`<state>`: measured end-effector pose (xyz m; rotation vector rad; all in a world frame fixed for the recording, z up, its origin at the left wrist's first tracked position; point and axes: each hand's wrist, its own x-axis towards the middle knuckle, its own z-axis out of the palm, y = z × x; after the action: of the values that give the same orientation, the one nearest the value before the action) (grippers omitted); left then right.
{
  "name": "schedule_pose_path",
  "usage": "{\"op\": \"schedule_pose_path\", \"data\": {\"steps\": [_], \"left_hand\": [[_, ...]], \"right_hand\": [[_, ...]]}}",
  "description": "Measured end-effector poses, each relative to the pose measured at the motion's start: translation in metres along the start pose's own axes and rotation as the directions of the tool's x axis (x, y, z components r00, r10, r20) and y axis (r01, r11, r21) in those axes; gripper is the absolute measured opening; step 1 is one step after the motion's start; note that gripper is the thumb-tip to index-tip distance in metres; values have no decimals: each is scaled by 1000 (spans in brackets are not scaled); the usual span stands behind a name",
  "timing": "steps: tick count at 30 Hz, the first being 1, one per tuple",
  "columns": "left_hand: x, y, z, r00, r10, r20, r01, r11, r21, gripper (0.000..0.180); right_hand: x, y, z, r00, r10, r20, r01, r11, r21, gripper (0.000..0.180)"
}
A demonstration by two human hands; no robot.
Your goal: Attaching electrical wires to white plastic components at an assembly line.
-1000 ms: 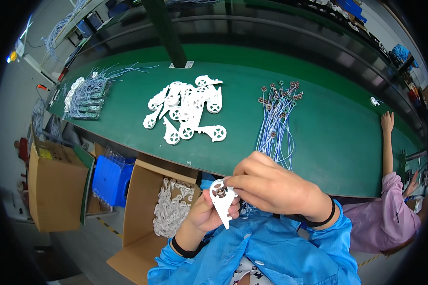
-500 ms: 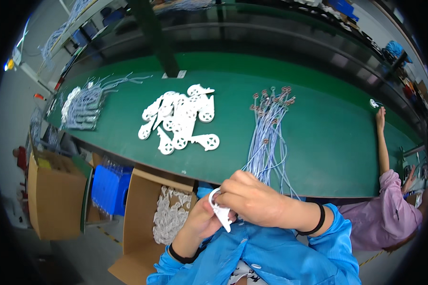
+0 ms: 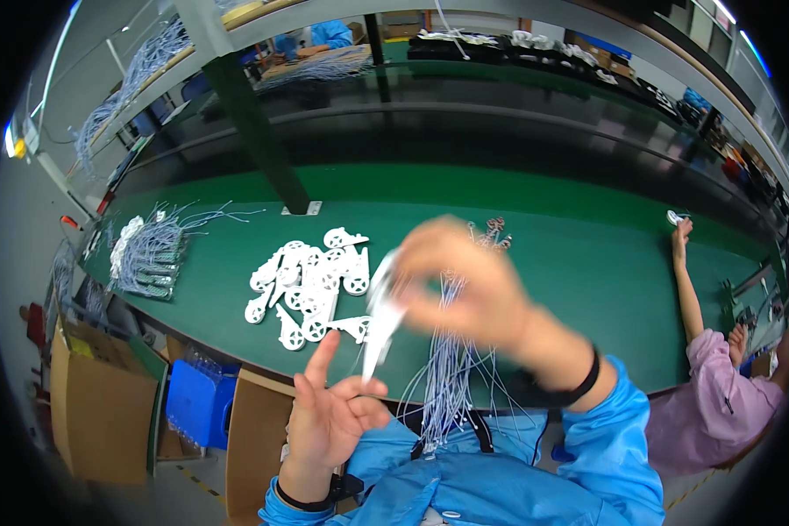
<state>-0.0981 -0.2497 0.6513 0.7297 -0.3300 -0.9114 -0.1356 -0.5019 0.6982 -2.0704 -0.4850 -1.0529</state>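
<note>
My right hand (image 3: pixel 465 280) is raised over the green table, its fingers closed on a white plastic piece (image 3: pixel 380 329). That piece has a long tapering end pointing down, and motion blurs both it and the hand. Below and to the left, my left hand (image 3: pixel 331 425) is open with its fingers apart. A fingertip lies close to the lower tip of the piece; whether they touch I cannot tell. Behind the piece is a pile of white wheel-like plastic parts (image 3: pixel 316 282), each with a tapered arm. A bundle of thin grey-blue cords (image 3: pixel 447 377) with brownish ends passes under my right hand.
Bagged corded parts (image 3: pixel 149 254) lie at the table's left end. A green post (image 3: pixel 259 140) rises from the table (image 3: pixel 587 289). Below left are a blue bin (image 3: pixel 202 403) and cardboard boxes (image 3: pixel 105 403). At the right, a co-worker in a pink sleeve (image 3: pixel 719 386) reaches over the table.
My right hand has risen away from my body, carrying the white piece up over the table. My left hand has let go and spread its fingers. The view has tilted upward.
</note>
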Motion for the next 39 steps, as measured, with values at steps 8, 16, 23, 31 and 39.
{"op": "schedule_pose_path", "data": {"steps": [8, 16, 23, 31, 39], "left_hand": [[41, -13, -71, 921, 385, 55, -183, 303, 935, 25], [88, -31, -87, 945, 176, 276, -160, -489, 858, 34], [85, -32, -77, 948, 157, 278, -191, -420, 887, 33], [55, -43, -81, 943, 303, 141, -201, 180, 963, 26], [0, -65, -95, 987, -54, -154, 80, 983, 167, 17]], "right_hand": [[-109, 263, -234, 434, 491, -755, -896, 323, -306, 31], [-163, 246, -205, 200, 549, -811, -836, -336, -433, 38], [-122, 82, -75, 573, 819, 26, -723, 520, -456, 14], [-140, 36, 18, 690, 690, 220, -458, 650, -606, 21], [-106, 13, 6, 689, 720, 85, -613, 641, -462, 18]]}}
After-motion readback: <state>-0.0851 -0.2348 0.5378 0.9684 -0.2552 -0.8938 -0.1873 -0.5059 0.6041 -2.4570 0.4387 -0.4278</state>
